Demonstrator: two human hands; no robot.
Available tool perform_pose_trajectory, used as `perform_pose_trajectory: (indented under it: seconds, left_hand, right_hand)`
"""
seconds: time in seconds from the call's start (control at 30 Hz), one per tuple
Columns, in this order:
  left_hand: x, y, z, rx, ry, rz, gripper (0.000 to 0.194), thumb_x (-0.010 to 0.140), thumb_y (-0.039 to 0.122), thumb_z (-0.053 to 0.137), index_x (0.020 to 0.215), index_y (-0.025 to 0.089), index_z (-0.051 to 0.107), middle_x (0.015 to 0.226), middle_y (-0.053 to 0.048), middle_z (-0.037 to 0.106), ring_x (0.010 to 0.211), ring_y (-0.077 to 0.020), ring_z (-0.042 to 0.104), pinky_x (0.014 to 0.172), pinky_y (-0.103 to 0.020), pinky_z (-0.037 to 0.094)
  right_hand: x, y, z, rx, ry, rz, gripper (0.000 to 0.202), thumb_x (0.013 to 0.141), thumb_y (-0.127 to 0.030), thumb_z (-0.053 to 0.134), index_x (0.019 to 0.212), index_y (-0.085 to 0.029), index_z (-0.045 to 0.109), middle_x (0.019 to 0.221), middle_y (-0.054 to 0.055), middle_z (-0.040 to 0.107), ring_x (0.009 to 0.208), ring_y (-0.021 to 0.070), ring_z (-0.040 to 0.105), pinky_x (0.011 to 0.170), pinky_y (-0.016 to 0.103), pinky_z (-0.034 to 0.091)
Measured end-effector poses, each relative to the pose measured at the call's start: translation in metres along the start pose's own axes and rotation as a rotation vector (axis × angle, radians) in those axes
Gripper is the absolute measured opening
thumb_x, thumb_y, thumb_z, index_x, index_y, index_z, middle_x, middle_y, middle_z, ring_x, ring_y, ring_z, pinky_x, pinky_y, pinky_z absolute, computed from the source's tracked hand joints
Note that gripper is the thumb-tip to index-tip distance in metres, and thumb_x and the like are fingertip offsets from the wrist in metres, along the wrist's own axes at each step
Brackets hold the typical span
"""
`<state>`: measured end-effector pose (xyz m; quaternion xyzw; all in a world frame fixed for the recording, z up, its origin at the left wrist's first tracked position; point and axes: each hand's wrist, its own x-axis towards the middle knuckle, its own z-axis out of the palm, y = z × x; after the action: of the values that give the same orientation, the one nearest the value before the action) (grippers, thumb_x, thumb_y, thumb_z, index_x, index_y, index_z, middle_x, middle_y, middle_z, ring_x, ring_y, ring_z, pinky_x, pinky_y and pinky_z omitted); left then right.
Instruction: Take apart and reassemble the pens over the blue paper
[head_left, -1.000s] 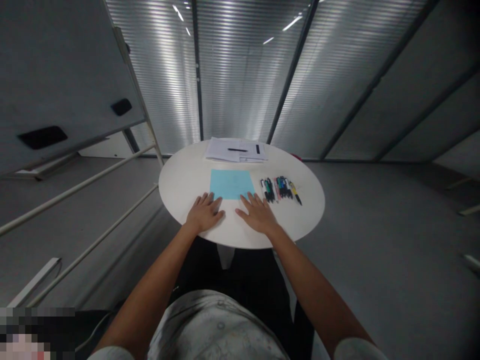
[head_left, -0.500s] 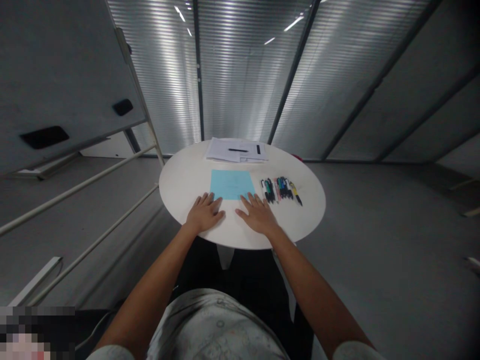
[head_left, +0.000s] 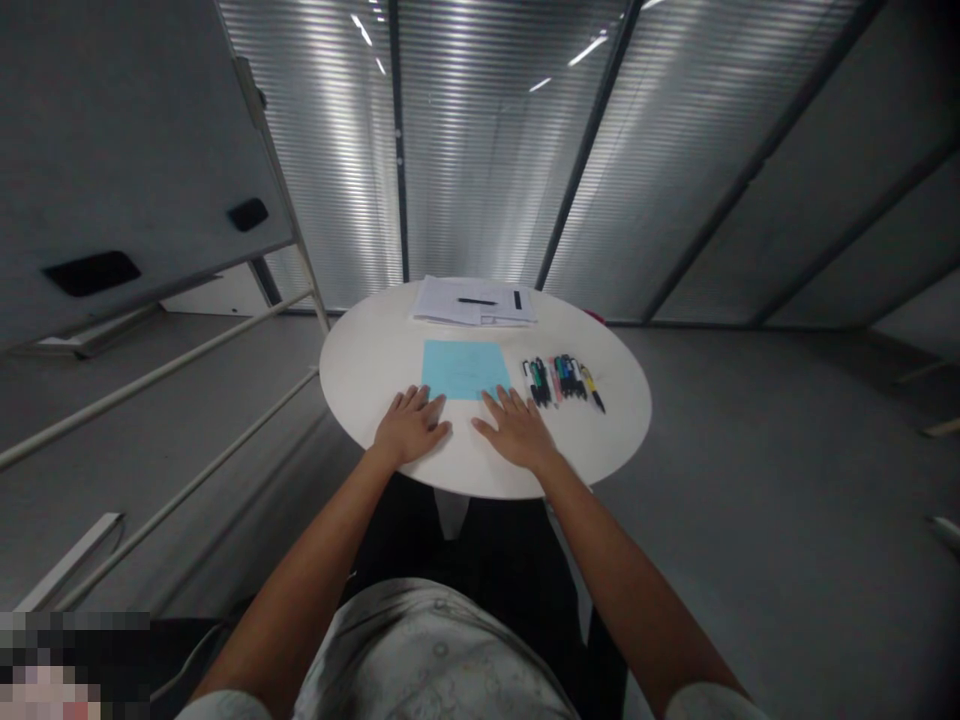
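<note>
A light blue sheet of paper [head_left: 465, 368] lies flat in front of me on the round white table [head_left: 367, 340]. My left hand [head_left: 409, 428] rests palm down, fingers spread, with its fingertips at the sheet's near left corner. Flat as well, my right hand [head_left: 516, 430] has its fingertips over the sheet's near right corner. Both hands are open and hold nothing. Just beyond the right hand's fingers, to the right of the sheet, several pens [head_left: 561, 380] lie side by side; a yellow and black pen [head_left: 592, 388] is at their right end.
At the table's far side is a stack of white papers [head_left: 442, 302] with a black pen [head_left: 477, 301] on top. A board on a pale metal frame [head_left: 187, 340] stands to the left. Behind the table are glass panels with blinds [head_left: 472, 150].
</note>
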<state>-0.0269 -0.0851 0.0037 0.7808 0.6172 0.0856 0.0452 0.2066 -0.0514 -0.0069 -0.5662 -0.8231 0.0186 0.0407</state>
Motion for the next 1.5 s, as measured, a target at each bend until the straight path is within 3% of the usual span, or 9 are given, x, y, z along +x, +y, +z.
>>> perform_pose_trajectory:
  seconds: [1.5]
  left_hand:
    - [-0.0001, 0.0001, -0.0004, -0.017, 0.001, 0.002, 0.069, 0.091, 0.064, 0.029, 0.15, 0.028, 0.035, 0.16, -0.008, 0.026, 0.147, -0.0338, 0.021, 0.117, -0.049, 0.016]
  right_hand:
    - [0.0004, 0.0002, 0.0, 0.014, 0.007, -0.002, 0.083, 0.087, -0.075, 0.008, 0.155, -0.028, 0.021, 0.162, 0.008, 0.016, 0.149, 0.0307, 0.013, 0.118, 0.054, 0.011]
